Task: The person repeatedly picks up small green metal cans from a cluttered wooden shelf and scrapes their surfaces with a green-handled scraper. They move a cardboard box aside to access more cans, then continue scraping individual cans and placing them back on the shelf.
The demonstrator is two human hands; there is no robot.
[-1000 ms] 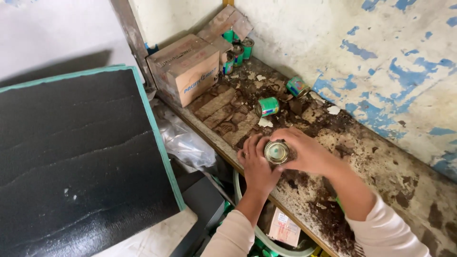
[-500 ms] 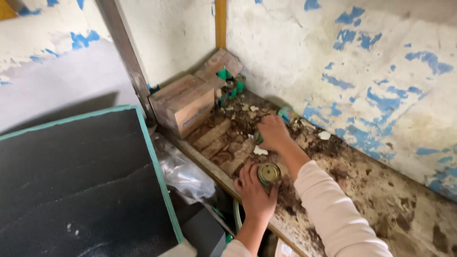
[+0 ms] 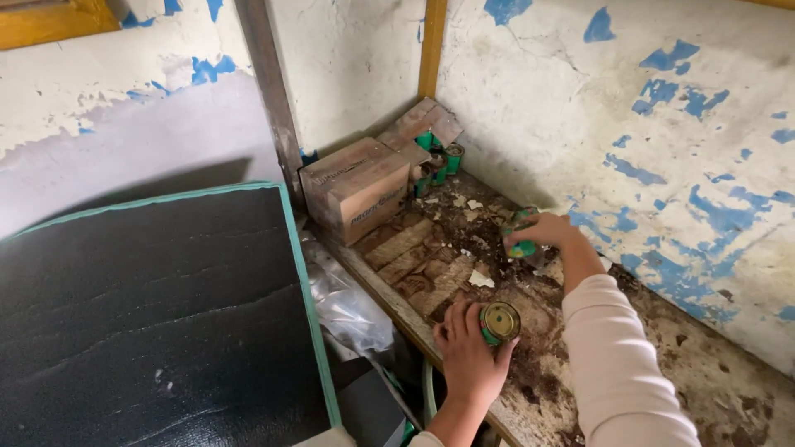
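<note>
My left hand grips a small green tin can with a gold lid near the front edge of a dirty wooden shelf. My right hand, in a pale pink sleeve, reaches farther back on the shelf and closes on another small green can. Beside that hand, close to the peeling blue and white wall, lies one more green can.
A cardboard box stands at the shelf's back left corner, with several green cans behind it under a wood scrap. A large black panel with a teal edge leans at left. Crumpled clear plastic lies below the shelf edge.
My right hand left the gold-lidded can and reached back across the shelf to a green can by the wall. My left hand keeps holding the can. The camera tilted upward.
</note>
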